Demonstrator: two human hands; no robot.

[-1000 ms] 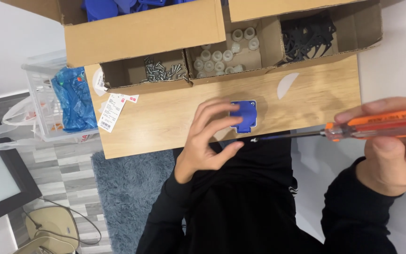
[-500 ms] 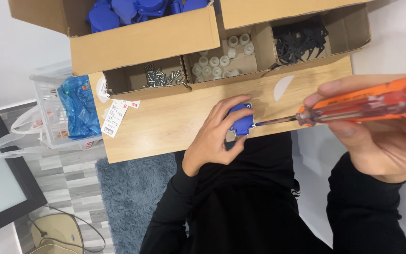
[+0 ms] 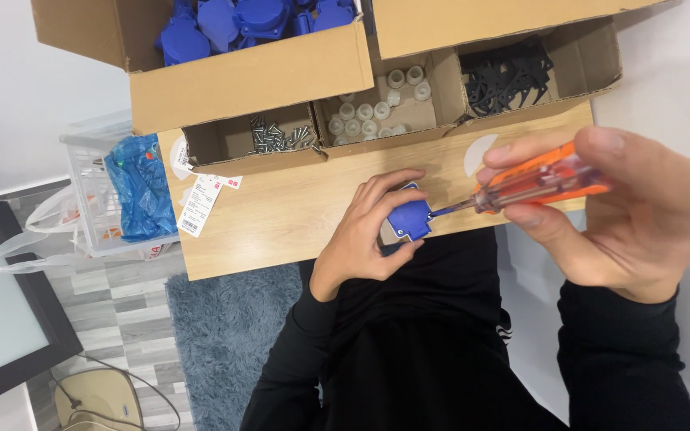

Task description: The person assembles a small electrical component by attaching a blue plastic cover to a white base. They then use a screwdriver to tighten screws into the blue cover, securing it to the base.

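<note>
- Left hand (image 3: 365, 231) grips 1 small blue plastic part (image 3: 410, 218) just above the wooden board's (image 3: 281, 215) near edge.
- Right hand (image 3: 624, 211) is closed around an orange-handled screwdriver (image 3: 533, 185).
- The screwdriver's long axis runs right to left, tip touching the part's right side.

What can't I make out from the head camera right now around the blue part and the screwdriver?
- Screwdriver tip: head view, hidden where it meets the blue part; any screw there is too small to tell.
- Underside of the blue part: covered by the left hand.
- Screwdriver handle end: wrapped by the right hand.
- Box of blue parts: cut off by the top edge.
</note>
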